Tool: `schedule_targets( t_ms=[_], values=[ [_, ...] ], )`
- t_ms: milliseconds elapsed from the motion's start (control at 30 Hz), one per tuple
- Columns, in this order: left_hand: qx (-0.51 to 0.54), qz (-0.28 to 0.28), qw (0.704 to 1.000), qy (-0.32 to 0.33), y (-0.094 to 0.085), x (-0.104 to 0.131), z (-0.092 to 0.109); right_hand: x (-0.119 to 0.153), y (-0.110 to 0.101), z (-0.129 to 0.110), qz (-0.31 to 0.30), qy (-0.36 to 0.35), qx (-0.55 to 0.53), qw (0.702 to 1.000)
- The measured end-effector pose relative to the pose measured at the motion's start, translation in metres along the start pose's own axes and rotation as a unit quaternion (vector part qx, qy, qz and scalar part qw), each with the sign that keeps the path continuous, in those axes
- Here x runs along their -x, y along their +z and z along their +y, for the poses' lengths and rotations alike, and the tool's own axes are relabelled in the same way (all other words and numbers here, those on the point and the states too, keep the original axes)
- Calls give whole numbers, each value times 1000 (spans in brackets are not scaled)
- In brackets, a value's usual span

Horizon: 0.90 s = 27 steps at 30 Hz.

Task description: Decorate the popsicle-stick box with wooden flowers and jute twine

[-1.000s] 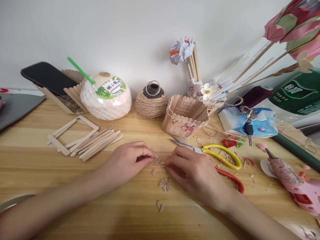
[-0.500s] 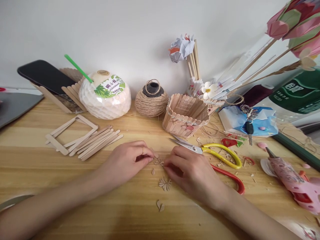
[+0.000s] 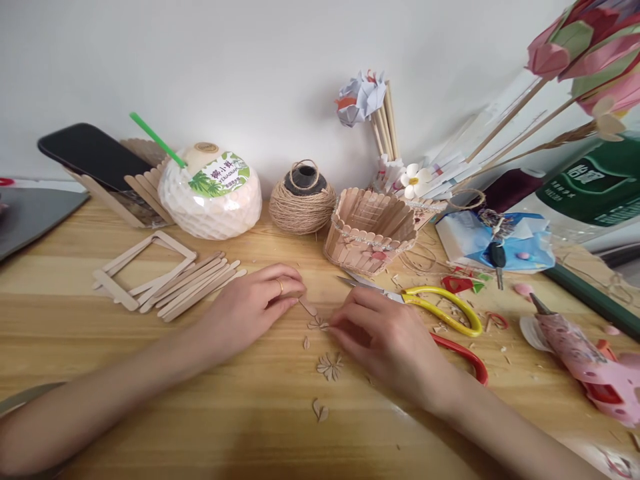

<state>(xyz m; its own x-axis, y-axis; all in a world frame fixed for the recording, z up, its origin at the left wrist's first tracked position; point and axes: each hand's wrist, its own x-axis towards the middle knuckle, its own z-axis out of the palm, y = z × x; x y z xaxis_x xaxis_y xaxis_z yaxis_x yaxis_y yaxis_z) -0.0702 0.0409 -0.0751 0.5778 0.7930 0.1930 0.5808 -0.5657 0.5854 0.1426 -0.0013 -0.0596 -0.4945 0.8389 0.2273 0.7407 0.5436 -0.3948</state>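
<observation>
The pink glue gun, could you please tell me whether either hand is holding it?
No, the pink glue gun lies on the table, well apart from the left hand and right hand.

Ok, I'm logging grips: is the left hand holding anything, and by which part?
The left hand appears to pinch a wooden stick by its left end, which the fingers cover.

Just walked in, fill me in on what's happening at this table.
The left hand has its fingertips on a small flat wooden stick. The right hand is at a small petal-shaped cluster beside the stick's end; its exact grip is unclear. Nearer the person lie a fuller flower shape and a few loose petal pieces. The scissors lie partly behind the right hand, with scraps around the handles. A glue gun rests at the far right.
</observation>
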Motion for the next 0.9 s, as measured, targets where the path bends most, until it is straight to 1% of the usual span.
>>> schedule_targets(
  t_ms=[100,233,400,567,700,800,900],
  values=[
    [-20,-13,1000,-8,0,0,-2,-1,-5,5,11,18,-32,999],
    [-27,-17,999,-45,-1,-1,1,-3,-10,12,33,34,-59,997],
    [-46,-6,997,-65,1,-2,6,-3,-13,16,41,37,-62,997],
    [-109,27,988,-109,1,-2,6,-4,-18,20,48,40,-12,998],
    [-133,68,981,-127,-3,-2,0,-3,-24,23,68,47,15,996],
    [-136,92,979,-122,-7,-2,-8,-1,-28,26,80,54,28,995],
    [-132,106,980,-101,-8,-1,-13,0,-33,30,89,51,38,994]
  ],
)
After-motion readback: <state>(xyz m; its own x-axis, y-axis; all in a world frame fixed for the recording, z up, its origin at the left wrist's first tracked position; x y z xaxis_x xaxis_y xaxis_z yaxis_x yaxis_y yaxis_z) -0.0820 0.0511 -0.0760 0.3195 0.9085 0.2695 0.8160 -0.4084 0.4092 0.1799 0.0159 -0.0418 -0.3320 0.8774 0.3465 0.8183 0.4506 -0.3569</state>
